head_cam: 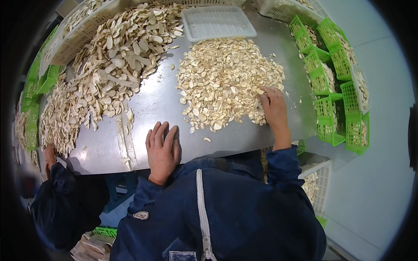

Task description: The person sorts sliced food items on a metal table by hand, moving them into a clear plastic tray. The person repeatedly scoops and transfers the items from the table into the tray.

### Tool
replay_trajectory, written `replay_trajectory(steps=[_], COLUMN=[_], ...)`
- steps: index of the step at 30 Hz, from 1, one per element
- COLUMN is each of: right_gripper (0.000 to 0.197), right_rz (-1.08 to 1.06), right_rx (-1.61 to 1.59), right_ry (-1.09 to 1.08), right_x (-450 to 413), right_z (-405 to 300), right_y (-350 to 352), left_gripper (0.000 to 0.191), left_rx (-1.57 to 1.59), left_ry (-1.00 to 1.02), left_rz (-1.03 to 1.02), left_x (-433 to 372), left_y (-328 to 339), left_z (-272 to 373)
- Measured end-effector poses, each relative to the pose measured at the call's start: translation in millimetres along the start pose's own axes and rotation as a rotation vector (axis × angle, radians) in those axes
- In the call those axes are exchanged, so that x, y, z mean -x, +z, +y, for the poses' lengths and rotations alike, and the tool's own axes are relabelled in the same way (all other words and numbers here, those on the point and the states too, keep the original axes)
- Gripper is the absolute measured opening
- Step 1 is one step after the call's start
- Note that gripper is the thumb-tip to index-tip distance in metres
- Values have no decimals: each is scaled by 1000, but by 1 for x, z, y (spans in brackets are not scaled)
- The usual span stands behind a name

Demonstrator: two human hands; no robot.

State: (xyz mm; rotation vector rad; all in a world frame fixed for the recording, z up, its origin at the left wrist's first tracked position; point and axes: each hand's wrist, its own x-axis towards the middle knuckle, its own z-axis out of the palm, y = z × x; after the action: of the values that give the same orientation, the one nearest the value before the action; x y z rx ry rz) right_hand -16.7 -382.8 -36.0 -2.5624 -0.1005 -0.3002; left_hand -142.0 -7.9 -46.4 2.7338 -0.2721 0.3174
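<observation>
My left hand [162, 151] lies palm down on the metal table [156, 111] near its front edge, fingers slightly apart, holding nothing. My right hand [273, 104] is at the right side of a spread pile of small, pale dried slices [225, 81]. Between its thumb and index finger is one pale slice [260, 91]; the other fingers are curled and partly hidden. A translucent white plastic tray [218, 23] lies behind this pile. To the left, larger pale slices [124, 58] form a long heap. One loose slice [207, 139] rests in front of the small pile.
A co-worker's hand [49, 158] touches the heap at far left. Green plastic baskets [318, 73] with slices line the table's right side. White perforated crates [78, 36] stand at the back left. Another white crate [323, 186] with slices is low at right. Clear tape [125, 143] crosses the tabletop.
</observation>
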Motion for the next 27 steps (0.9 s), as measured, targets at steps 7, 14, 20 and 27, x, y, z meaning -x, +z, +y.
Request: replay_trajectory(steps=[7,14,20,27], right_gripper=[22,25,21,12], right_rz=[157,202,214,159], right_rx=[80,12,84,334], right_ry=[-174,-119,28,-193], right_x=[-26,-32,-43,-39], right_z=[7,18,26,34], right_y=[4,5,11,19], left_gripper=[43,43,43,44], left_rx=[0,2,-3,2], left_ry=[-6,-6,-7,-10], left_rz=[6,7,0,-1], left_x=[-1,0,0,-1], left_y=[0,1,2,2], left_z=[1,1,-1,0])
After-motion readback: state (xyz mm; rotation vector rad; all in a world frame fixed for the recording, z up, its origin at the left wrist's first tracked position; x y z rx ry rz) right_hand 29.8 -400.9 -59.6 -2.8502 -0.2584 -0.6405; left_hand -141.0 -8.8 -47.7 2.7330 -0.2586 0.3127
